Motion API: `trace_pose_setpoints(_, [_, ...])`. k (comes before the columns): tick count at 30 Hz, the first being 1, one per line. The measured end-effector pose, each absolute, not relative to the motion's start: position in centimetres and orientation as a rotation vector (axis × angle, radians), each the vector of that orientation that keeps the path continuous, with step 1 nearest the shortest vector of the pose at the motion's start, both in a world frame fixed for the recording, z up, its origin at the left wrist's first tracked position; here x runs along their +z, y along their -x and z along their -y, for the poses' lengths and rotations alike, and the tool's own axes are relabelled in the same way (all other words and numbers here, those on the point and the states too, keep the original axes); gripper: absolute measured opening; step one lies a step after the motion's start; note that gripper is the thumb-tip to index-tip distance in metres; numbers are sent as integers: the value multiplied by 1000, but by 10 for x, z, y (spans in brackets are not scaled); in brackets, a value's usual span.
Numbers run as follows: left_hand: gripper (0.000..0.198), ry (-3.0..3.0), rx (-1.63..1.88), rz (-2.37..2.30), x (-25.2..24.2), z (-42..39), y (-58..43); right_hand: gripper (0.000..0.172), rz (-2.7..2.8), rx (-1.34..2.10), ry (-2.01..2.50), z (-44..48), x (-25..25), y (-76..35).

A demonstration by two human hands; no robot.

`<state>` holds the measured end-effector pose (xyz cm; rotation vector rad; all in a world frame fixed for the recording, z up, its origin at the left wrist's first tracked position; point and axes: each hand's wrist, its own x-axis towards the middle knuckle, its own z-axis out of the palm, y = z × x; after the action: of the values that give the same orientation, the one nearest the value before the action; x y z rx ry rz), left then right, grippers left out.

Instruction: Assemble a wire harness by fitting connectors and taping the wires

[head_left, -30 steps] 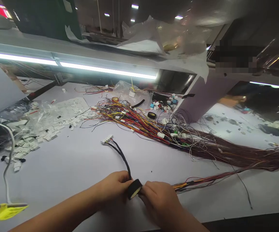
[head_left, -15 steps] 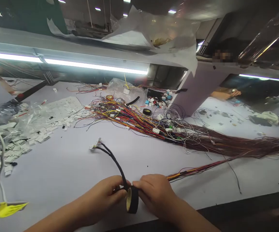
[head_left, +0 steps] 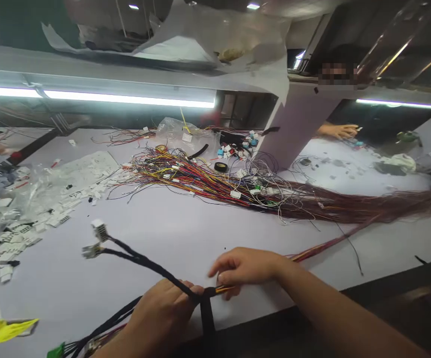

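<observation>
My left hand (head_left: 166,308) is closed round a black-taped wire harness (head_left: 152,267) at the bottom centre. Its two taped branches fork up and left, ending in white connectors (head_left: 99,231). A strip of black tape (head_left: 207,315) hangs down from the harness beside my left fingers; its roll is not visible. My right hand (head_left: 243,268) has bent, slightly blurred fingers around the bare orange and dark wires (head_left: 223,289), just right of the taped joint. More black branches and a green connector (head_left: 55,351) lie below my left forearm.
A large bundle of coloured wires (head_left: 208,186) crosses the table. White connectors (head_left: 21,231) and clear bags lie at left. A tape roll (head_left: 221,166) sits behind the bundle. Another person's hand (head_left: 340,131) is beyond the partition (head_left: 293,119); part of an arm shows at far left.
The connector ends have swung left and towards me, and more branches show at lower left. My right hand has lifted off the tape roll, which has dropped from sight. The view has shifted slightly.
</observation>
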<state>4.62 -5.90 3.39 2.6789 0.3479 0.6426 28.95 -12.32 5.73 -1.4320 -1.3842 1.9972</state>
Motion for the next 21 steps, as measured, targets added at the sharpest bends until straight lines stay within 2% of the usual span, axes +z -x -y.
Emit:
trace_pose_setpoints(3, [30,-2852,603,-235,38,65,-44,58,1211,2369,1209,98,44,-300])
trace_pose_setpoints(5, [30,-2908,539,-200,45,68,-43,67,1235,2659,988,86,32,-295])
trace_pose_setpoints(7, [26,-2931,546,-138,51,68,-43,61,1315,2900,794,79,23,-284])
trace_pose_setpoints(11, [24,-2848,652,-60,48,64,-40,26,1350,3030,666,81,20,-267])
trace_pose_setpoints(13, [24,-2722,539,-198,43,65,-39,15,1387,2853,819,86,28,-264])
trace_pose_setpoints(17, [13,-2326,183,-587,44,70,-44,24,1718,1839,1422,94,52,-259])
trace_pose_setpoints(18, [13,-2223,149,-642,48,71,-46,26,1687,1701,1493,95,57,-256])
trace_pose_setpoints(21, [17,-1964,139,-696,60,69,-50,23,1298,1763,1529,96,67,-247])
